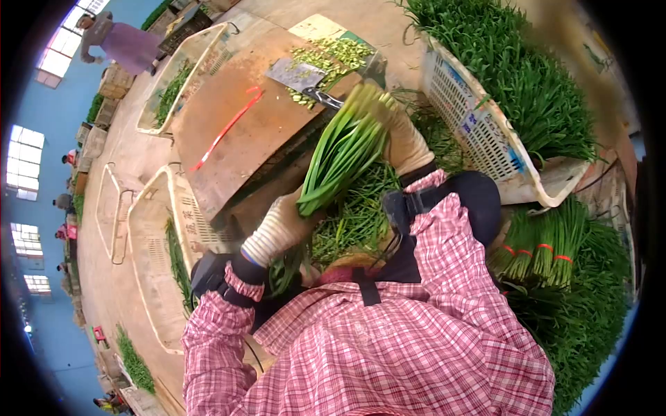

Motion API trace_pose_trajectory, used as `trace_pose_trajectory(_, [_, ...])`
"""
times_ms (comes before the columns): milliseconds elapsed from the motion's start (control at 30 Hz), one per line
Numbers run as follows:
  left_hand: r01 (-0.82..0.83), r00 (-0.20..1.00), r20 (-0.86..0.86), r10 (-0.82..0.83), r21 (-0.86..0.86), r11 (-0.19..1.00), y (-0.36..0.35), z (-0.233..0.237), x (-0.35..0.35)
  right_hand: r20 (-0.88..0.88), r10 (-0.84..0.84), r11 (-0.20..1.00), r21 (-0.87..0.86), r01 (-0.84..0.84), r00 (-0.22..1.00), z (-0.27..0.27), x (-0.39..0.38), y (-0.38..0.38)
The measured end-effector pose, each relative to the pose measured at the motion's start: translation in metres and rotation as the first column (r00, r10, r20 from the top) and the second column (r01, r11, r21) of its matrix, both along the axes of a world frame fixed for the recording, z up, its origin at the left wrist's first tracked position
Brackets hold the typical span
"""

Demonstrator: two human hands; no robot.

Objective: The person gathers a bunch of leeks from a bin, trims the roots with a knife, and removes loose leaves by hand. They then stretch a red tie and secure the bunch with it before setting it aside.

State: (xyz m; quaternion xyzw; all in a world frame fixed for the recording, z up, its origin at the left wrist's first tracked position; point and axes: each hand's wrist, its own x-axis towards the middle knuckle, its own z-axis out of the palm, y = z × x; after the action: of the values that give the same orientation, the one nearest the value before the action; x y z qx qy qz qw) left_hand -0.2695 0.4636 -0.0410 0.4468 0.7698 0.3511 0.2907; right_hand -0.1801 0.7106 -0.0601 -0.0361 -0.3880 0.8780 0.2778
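Observation:
A bunch of green chives (340,156) slants between my two hands, its pale cut ends toward the board. My left hand (288,222), in a whitish knit glove, is closed around the leafy lower end. At the pale end my right hand (402,139), gloved too, grips the bunch; its fingers are smeared by motion. A cleaver (297,75) with a dark handle lies flat on the wooden board (232,132) just beyond the bunch. Chopped pale stem pieces (340,55) are scattered around the blade. Across the board lies a red tie strip (225,132).
A white crate (479,118) heaped with greens stands at the right. Below it lie several chive bunches tied with red bands (544,247). Loose trimmings (354,229) cover the floor in front of me. More crates (156,256) stand at left; a person (121,41) is farther back.

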Motion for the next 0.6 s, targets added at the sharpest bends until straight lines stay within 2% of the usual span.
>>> trace_pose_trajectory(33, [0.070, 0.997, 0.044, -0.071, 0.033, 0.997, 0.009, -0.002, -0.001, 0.047, 0.026, 0.999, -0.042, -0.024, 0.999, 0.002, 0.004, 0.010])
trace_pose_trajectory(100, [0.176, 0.969, 0.167, -0.181, 0.040, 0.984, 0.024, -0.005, -0.002, 0.062, 0.089, 0.989, 0.114, -0.096, 0.994, 0.023, 0.014, 0.023])
trace_pose_trajectory(133, [0.193, 0.966, 0.164, -0.198, 0.045, 0.980, 0.031, -0.002, -0.003, 0.047, 0.050, 0.991, 0.124, -0.056, 0.998, 0.023, 0.013, 0.029])
trace_pose_trajectory(167, [0.209, 0.965, 0.150, -0.215, 0.053, 0.976, 0.036, 0.001, -0.004, 0.024, 0.013, 0.990, 0.139, -0.016, 1.000, 0.026, 0.010, 0.034])
trace_pose_trajectory(200, [0.162, 0.971, 0.174, -0.164, 0.026, 0.986, 0.036, 0.002, -0.004, 0.047, -0.026, 0.988, 0.152, 0.019, 0.999, 0.030, 0.011, 0.040])
trace_pose_trajectory(233, [0.122, 0.974, 0.189, -0.121, 0.004, 0.993, 0.038, 0.004, -0.007, 0.050, -0.033, 0.966, 0.258, 0.019, 0.998, 0.047, 0.018, 0.046])
trace_pose_trajectory(267, [0.139, 0.988, 0.077, -0.131, -0.113, 0.984, 0.038, 0.005, -0.012, 0.007, -0.093, 0.972, 0.219, 0.089, 0.996, 0.066, 0.023, 0.048])
trace_pose_trajectory(300, [0.224, 0.974, 0.023, -0.226, 0.059, 0.973, 0.026, -0.024, -0.029, -0.028, -0.154, 0.972, 0.174, 0.157, 0.988, 0.082, 0.029, 0.050])
trace_pose_trajectory(367, [0.193, 0.959, -0.185, -0.215, -0.131, 0.973, -0.002, -0.065, -0.067, 0.051, -0.349, 0.884, 0.349, 0.311, 0.936, 0.095, 0.036, 0.070])
trace_pose_trajectory(400, [0.163, 0.886, -0.366, -0.286, -0.332, 0.929, -0.018, -0.056, -0.070, -0.005, -0.367, 0.729, 0.619, 0.291, 0.930, 0.107, 0.051, 0.097])
trace_pose_trajectory(433, [0.071, 0.775, -0.517, -0.365, -0.502, 0.862, -0.032, -0.046, -0.071, -0.020, -0.272, 0.851, 0.462, 0.250, 0.962, 0.118, 0.054, 0.111])
trace_pose_trajectory(467, [0.060, 0.840, -0.449, -0.304, -0.481, 0.875, -0.037, -0.050, -0.082, -0.020, -0.435, 0.469, 0.848, 0.246, 0.900, 0.128, 0.060, 0.120])
trace_pose_trajectory(500, [0.054, 0.893, -0.374, -0.251, -0.465, 0.884, -0.037, -0.054, -0.090, -0.106, -0.565, -0.034, 0.994, 0.105, 0.818, 0.140, 0.067, 0.124])
trace_pose_trajectory(533, [0.073, 0.992, -0.069, -0.102, -0.337, 0.939, -0.033, -0.041, -0.089, 0.026, -0.515, 0.610, 0.713, 0.346, 0.857, 0.163, 0.061, 0.099])
trace_pose_trajectory(567, [0.082, 0.991, -0.074, -0.109, -0.306, 0.949, -0.023, -0.012, -0.080, 0.008, -0.524, 0.583, 0.733, 0.352, 0.852, 0.185, 0.060, 0.086])
trace_pose_trajectory(600, [0.153, 0.953, 0.293, -0.080, -0.236, 0.960, -0.010, 0.025, -0.061, -0.010, -0.601, 0.458, 0.815, 0.355, 0.799, 0.205, 0.060, 0.076])
